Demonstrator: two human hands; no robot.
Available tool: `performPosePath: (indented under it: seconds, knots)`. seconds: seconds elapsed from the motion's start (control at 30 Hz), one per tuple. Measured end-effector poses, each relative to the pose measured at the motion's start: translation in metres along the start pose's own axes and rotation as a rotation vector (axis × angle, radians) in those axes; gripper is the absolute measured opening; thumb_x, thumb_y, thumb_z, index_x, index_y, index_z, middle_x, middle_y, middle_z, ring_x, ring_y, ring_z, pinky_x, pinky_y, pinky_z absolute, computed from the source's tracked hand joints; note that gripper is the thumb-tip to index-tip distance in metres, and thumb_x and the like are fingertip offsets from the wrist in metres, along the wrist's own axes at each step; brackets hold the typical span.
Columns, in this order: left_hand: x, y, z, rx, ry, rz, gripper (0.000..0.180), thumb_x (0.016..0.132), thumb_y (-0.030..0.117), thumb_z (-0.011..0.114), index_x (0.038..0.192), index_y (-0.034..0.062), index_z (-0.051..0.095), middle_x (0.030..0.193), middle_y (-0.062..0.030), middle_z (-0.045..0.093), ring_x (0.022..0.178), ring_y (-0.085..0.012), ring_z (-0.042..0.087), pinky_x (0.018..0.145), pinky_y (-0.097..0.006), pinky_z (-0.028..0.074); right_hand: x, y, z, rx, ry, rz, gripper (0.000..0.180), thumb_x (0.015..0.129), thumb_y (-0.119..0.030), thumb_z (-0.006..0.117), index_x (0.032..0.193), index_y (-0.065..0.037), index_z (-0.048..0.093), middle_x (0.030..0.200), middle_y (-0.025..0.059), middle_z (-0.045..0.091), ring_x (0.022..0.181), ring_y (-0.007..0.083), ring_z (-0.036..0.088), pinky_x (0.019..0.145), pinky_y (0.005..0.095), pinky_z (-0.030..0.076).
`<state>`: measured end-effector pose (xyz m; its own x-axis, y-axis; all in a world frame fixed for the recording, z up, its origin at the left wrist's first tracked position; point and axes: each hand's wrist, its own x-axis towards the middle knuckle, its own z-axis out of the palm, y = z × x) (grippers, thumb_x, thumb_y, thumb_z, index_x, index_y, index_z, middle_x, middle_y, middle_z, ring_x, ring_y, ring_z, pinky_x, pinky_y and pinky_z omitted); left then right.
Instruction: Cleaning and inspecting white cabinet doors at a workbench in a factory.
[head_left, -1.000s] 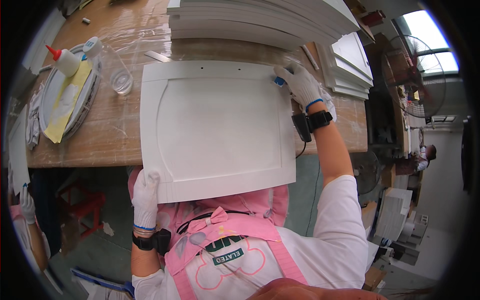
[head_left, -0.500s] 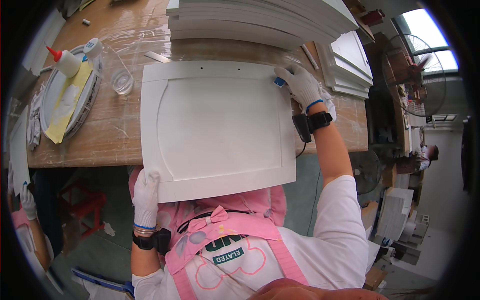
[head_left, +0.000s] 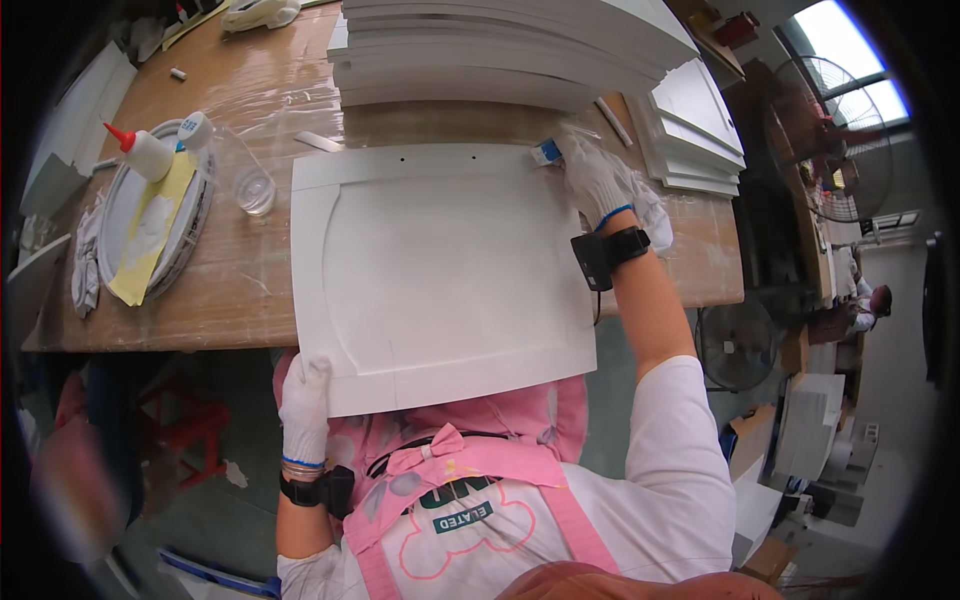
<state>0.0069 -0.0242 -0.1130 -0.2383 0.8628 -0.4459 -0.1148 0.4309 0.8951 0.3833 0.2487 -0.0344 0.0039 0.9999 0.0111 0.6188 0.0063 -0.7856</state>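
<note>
A white cabinet-door-like panel (head_left: 460, 265) with a recessed centre and a curved left inner edge lies over the table's front edge and my lap. Two small dark holes show near its far edge. Gloved in white, my left hand (head_left: 305, 395) is closed around the panel's near left corner. My right hand (head_left: 597, 180), also gloved, pinches a small blue-and-white block (head_left: 546, 152) at the panel's far right corner. Its fingers are somewhat blurred. Under and beside that wrist lies a crumpled white cloth (head_left: 652, 212).
Stacked white panels (head_left: 500, 60) stand behind the work, with a smaller stack (head_left: 690, 135) at the right. To the left are a red-tipped glue bottle (head_left: 150, 158), a round lid (head_left: 190, 235) with yellow paper (head_left: 155, 230), and a clear cup (head_left: 255, 190). A blurred person is at far left.
My right hand with the small block has shifted slightly left along the panel's far right corner. The view has tilted a little. My left hand keeps its hold on the corner.
</note>
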Motion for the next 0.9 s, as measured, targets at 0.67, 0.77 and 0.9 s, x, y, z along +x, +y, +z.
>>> performPosePath:
  seconds: [0.67, 0.77, 0.9]
  knots:
    - [0.001, 0.002, 0.006, 0.047, 0.006, 0.028, 0.047, 0.099, 0.041, 0.056, 0.119, -0.0018, 0.057, 0.103, -0.0055, 0.063, 0.089, -0.0110, 0.059, 0.079, -0.027, 0.049, -0.008, 0.038, -0.009, 0.819, 0.121, 0.268, 0.034, 0.101, -0.036, 0.049, 0.105, -0.003, 0.056, 0.096, 0.0138, 0.065, 0.092, 0.0267, 0.067, 0.078, 0.0422, 0.056]
    - [0.002, -0.006, 0.001, 0.007, 0.021, 0.025, 0.046, 0.099, 0.039, 0.056, 0.120, -0.0016, 0.057, 0.103, -0.0054, 0.063, 0.090, -0.0108, 0.058, 0.080, -0.027, 0.049, -0.029, 0.022, 0.022, 1.052, -0.134, 0.349, 0.030, 0.101, -0.032, 0.052, 0.105, -0.002, 0.052, 0.097, 0.0131, 0.063, 0.085, 0.0250, 0.067, 0.078, 0.0423, 0.060]
    - [-0.008, 0.006, -0.006, 0.012, 0.011, -0.012, 0.045, 0.099, 0.036, 0.057, 0.122, -0.0019, 0.056, 0.103, -0.0077, 0.064, 0.093, -0.0118, 0.059, 0.082, -0.027, 0.049, -0.057, -0.021, 0.037, 1.012, -0.576, 0.388, 0.043, 0.102, -0.045, 0.046, 0.103, -0.002, 0.054, 0.091, 0.0143, 0.064, 0.081, 0.0255, 0.065, 0.076, 0.0409, 0.058]
